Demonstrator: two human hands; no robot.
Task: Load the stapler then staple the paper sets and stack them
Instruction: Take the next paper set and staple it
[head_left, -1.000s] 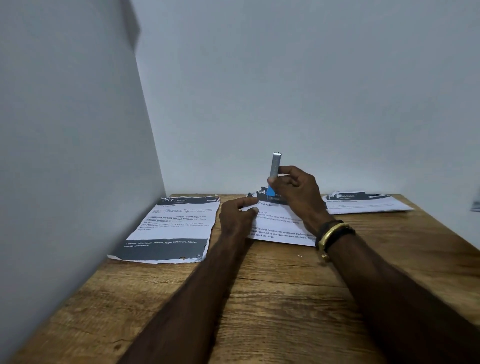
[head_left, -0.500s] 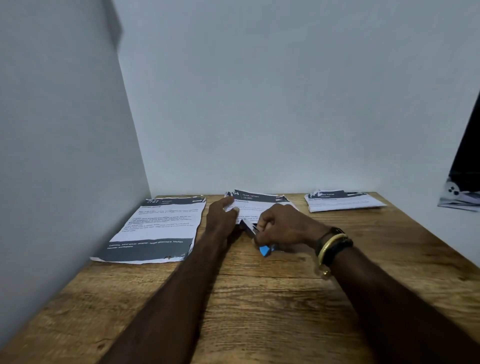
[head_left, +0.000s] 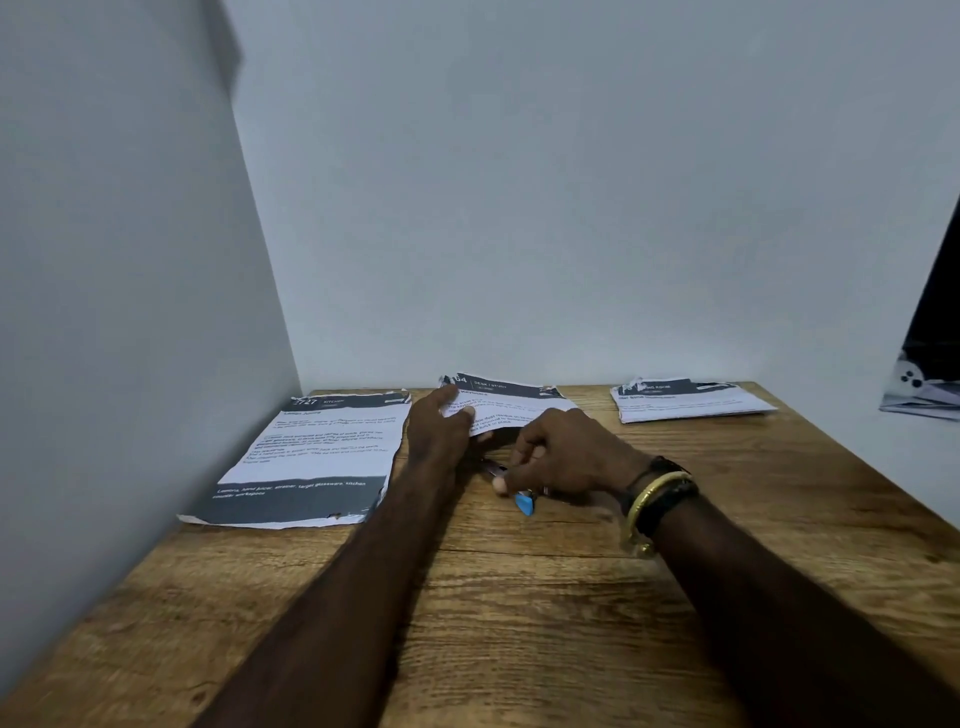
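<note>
Three printed paper sets lie on the wooden table (head_left: 519, 613). The left set (head_left: 317, 457) lies flat by the left wall. The middle set (head_left: 511, 402) has its near edge lifted, and my left hand (head_left: 441, 431) grips that edge with the thumb on top. My right hand (head_left: 566, 457) is closed over a small stapler (head_left: 522, 499) lying low on the table just in front of the middle set; only its blue end and a bit of metal show. The right set (head_left: 685, 402) lies at the back right.
Grey walls close in the table at the left and back. A dark object (head_left: 930, 364) with white print hangs at the right edge. My right wrist carries a gold bangle and a dark band (head_left: 657, 499).
A second ago my right hand held the stapler upright above the middle set. It has come down to the table in front of the set, and my left hand has lifted the set's near edge.
</note>
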